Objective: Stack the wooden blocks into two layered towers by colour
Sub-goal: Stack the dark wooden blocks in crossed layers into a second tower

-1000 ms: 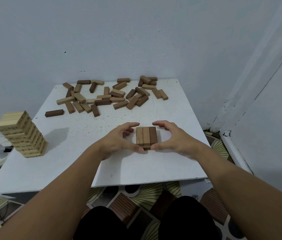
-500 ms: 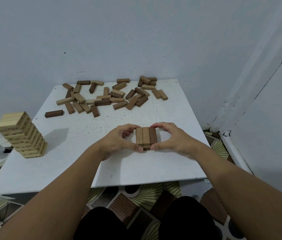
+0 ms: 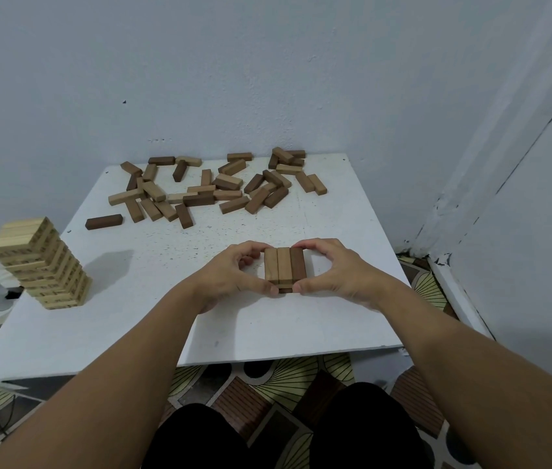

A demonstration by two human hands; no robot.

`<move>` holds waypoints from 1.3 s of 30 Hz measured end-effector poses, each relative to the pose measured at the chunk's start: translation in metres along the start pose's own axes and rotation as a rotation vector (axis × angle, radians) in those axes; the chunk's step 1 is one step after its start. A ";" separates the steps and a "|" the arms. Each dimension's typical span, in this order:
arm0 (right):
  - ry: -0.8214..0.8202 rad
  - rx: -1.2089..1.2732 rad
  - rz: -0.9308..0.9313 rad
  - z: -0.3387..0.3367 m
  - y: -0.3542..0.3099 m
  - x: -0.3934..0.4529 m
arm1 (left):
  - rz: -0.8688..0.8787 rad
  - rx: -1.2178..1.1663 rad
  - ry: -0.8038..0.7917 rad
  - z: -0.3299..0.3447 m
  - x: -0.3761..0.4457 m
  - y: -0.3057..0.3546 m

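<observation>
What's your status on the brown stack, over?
Left hand and right hand both pinch the low brown stack, top layer of three blocks. Pale tower stands at table's left edge. Loose blocks lie far side. Nothing in the way.

The bench (image 3: 335,316) is a matt white board, speckled with small dark flecks. The loose blocks (image 3: 213,191) along its far edge are smooth, matt wood, some pale, some dark brown. The pale tower (image 3: 41,265) at its left edge is light wood with dark printing on its side faces.
</observation>
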State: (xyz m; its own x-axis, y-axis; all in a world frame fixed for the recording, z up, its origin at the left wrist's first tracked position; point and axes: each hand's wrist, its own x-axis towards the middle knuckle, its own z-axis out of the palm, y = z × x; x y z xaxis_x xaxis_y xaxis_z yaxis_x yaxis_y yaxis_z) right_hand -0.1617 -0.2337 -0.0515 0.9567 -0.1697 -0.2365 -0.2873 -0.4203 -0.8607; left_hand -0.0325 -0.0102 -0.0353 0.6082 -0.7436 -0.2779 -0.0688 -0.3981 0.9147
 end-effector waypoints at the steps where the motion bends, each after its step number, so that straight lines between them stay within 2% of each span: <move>1: 0.004 -0.002 0.000 0.000 0.000 0.000 | -0.003 0.003 0.002 0.000 0.000 0.000; 19: 0.007 -0.017 0.011 0.000 -0.001 0.000 | -0.037 0.027 0.019 0.002 -0.001 0.003; 23: 0.018 0.078 0.062 0.001 -0.001 0.002 | -0.104 0.017 -0.042 -0.009 -0.004 0.007; 27: 0.082 0.316 0.173 -0.005 -0.008 0.007 | -0.174 -0.066 -0.060 -0.029 -0.004 0.017; 29: 0.130 0.214 0.162 -0.009 -0.015 0.012 | -0.149 0.060 0.053 -0.034 0.001 0.024; 33: 0.235 -0.071 0.065 -0.015 -0.033 0.036 | 0.017 0.391 0.358 -0.030 0.024 0.032; 37: 0.195 -0.351 0.033 -0.027 -0.037 0.074 | 0.111 0.613 0.444 -0.031 0.058 0.028; 39: 0.156 -0.474 0.015 -0.031 -0.041 0.093 | 0.105 0.677 0.454 -0.036 0.075 0.023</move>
State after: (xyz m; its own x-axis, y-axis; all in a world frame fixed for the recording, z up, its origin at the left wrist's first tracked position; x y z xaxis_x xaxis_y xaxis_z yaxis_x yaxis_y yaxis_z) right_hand -0.0627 -0.2603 -0.0243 0.9442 -0.2950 -0.1462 -0.3255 -0.7696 -0.5493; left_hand 0.0401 -0.0562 -0.0247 0.8228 -0.5629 0.0783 -0.5172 -0.6846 0.5136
